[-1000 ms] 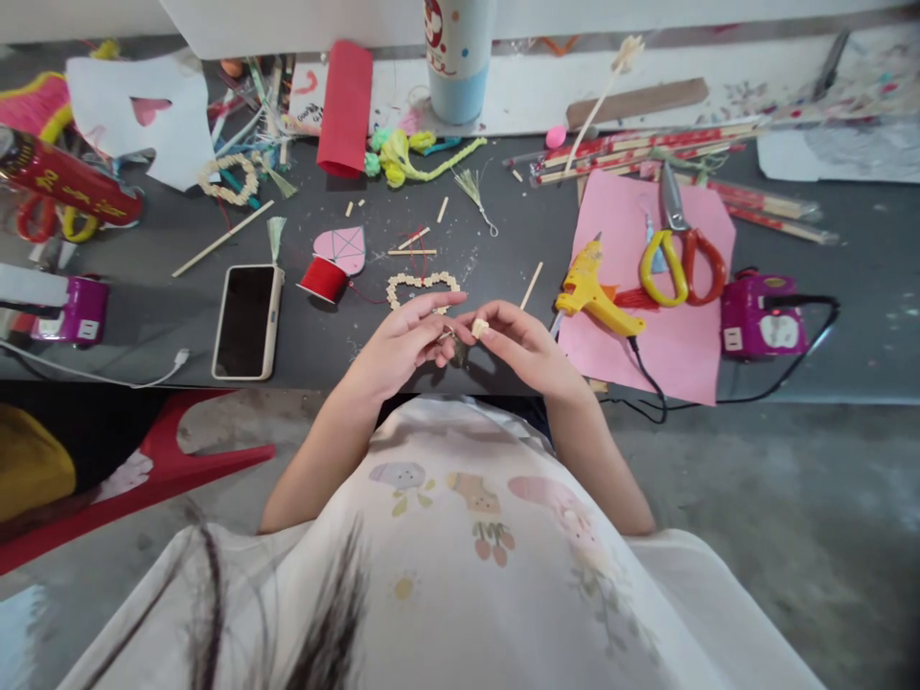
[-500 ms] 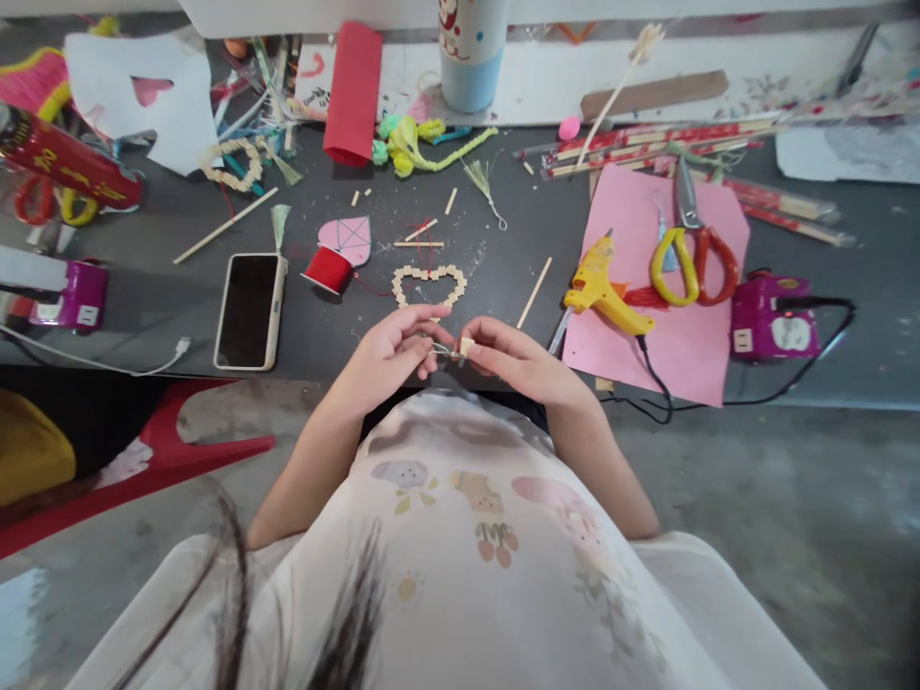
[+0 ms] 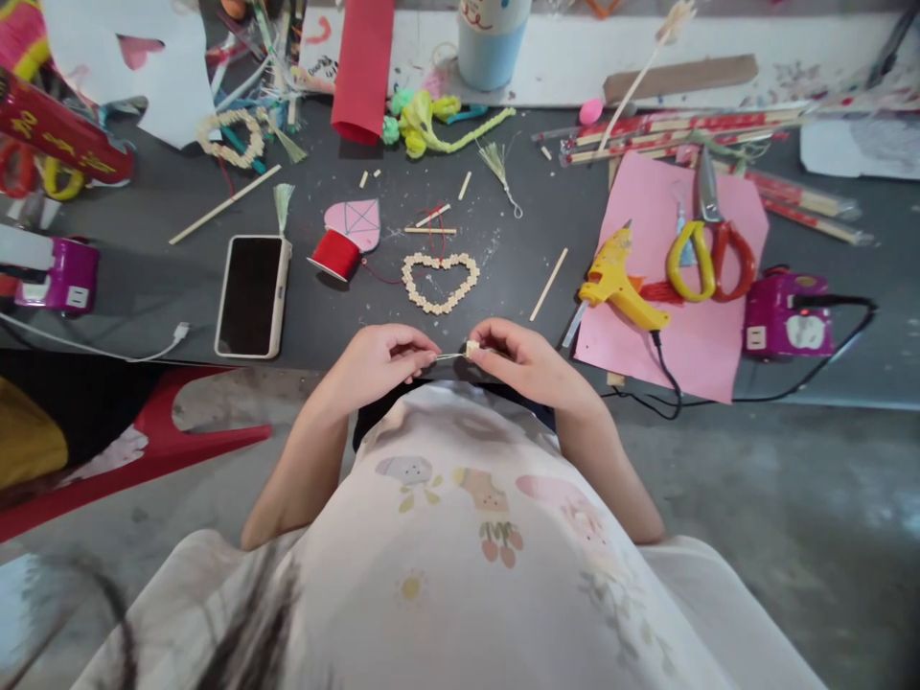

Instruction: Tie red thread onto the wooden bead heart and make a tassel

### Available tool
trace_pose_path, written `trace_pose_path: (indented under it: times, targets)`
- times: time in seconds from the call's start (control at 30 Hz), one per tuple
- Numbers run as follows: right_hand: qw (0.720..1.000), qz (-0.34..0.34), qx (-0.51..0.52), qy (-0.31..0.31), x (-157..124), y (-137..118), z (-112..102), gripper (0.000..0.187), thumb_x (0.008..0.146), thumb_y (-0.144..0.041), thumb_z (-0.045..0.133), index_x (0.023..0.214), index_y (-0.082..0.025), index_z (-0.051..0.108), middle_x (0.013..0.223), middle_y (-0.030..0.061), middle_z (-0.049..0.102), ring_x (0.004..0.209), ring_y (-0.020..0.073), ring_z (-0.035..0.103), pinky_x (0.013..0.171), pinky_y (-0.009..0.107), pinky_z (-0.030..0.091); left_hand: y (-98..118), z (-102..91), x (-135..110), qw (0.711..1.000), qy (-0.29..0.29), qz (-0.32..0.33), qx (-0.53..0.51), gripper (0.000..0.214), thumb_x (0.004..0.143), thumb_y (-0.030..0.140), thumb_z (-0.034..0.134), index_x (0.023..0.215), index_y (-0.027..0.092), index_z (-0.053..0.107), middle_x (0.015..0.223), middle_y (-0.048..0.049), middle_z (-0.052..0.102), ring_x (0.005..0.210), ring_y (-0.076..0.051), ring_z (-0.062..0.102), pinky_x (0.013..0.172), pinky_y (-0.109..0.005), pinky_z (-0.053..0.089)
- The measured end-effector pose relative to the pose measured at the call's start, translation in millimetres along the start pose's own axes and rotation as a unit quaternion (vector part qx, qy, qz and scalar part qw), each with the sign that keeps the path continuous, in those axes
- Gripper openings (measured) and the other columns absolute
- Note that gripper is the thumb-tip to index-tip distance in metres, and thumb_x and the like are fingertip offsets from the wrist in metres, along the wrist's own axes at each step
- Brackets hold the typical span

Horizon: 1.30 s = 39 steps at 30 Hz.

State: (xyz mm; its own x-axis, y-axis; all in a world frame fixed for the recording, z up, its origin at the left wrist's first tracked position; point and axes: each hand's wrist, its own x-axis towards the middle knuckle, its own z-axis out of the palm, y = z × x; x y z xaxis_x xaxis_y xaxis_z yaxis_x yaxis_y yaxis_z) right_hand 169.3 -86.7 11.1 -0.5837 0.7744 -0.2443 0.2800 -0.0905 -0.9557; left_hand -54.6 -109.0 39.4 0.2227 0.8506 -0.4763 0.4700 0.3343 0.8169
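Near the table's front edge, my left hand [image 3: 384, 364] is closed in a pinch on one end of a pale thread [image 3: 451, 356]. The thread runs taut to a small cream-coloured piece [image 3: 471, 348], which my right hand [image 3: 517, 364] pinches between thumb and forefinger. What the piece is made of is too small to tell. Just beyond my hands lies a heart-shaped frame of small pale pieces [image 3: 440, 305], with a red cord at its top. A spool of red thread [image 3: 334, 255] touches a pink paper shape [image 3: 355, 226] to the left.
A phone [image 3: 250, 297] lies left of my hands. On the right, a yellow glue gun [image 3: 624, 283] and scissors [image 3: 708, 230] rest on pink paper [image 3: 654, 359]. Near them stands a purple power block [image 3: 783, 311] with a black cable. A cup [image 3: 493, 48] stands at the back.
My left hand has drawn away to the left from the right hand, and the thread between them is stretched straighter. The heart frame is now fully in sight as the view shifted slightly.
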Motion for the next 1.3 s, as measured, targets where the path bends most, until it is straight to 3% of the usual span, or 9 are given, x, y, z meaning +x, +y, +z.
trace_pose_path:
  times: [0.23,0.53,0.87,1.3]
  targets:
    - [1.0,0.016,0.001,0.018,-0.5,1.2,3.2,0.025,0.09,-0.044,0.054,0.092,-0.019,0.056,0.08,-0.0016,0.055,0.064,0.0077,0.042,0.057,0.023,0.033,-3.2,-2.7,0.1,0.989,-0.024,0.083,0.121,0.017,0.084,0.03,0.061,0.087,0.019,0.073,0.085,0.0006,0.072,0.076,-0.011,0.064,0.069,-0.021,0.047]
    - [0.998,0.028,-0.052,0.029,-1.1,-4.8,6.1,0.021,0.086,-0.039,0.059,0.088,-0.019,0.06,0.075,-0.002,0.057,0.061,0.0079,0.042,0.057,0.023,0.034,-8.7,-6.4,9.0,0.989,0.048,0.07,0.123,0.025,0.084,0.039,0.059,0.081,0.016,0.07,0.073,0.0008,0.067,0.065,-0.01,0.056,0.06,-0.021,0.041]
    - [0.996,0.013,-0.072,0.053,0.8,-6.3,10.2,0.021,0.085,-0.038,0.059,0.086,-0.018,0.063,0.074,-0.0018,0.059,0.062,0.0079,0.043,0.058,0.022,0.035,-5.9,-4.1,22.9,0.986,0.096,0.068,0.12,0.027,0.084,0.039,0.056,0.084,0.015,0.068,0.076,-0.0011,0.068,0.066,-0.012,0.055,0.06,-0.022,0.04]
    - [0.991,0.025,-0.062,0.114,2.9,1.2,15.1,0.021,0.083,-0.038,0.061,0.086,-0.018,0.065,0.075,-0.0005,0.061,0.062,0.0086,0.043,0.058,0.023,0.035,-4.8,-5.4,32.7,0.982,0.097,0.063,0.146,0.027,0.086,0.038,0.054,0.088,0.015,0.069,0.078,-0.0013,0.068,0.066,-0.011,0.054,0.063,-0.023,0.039]
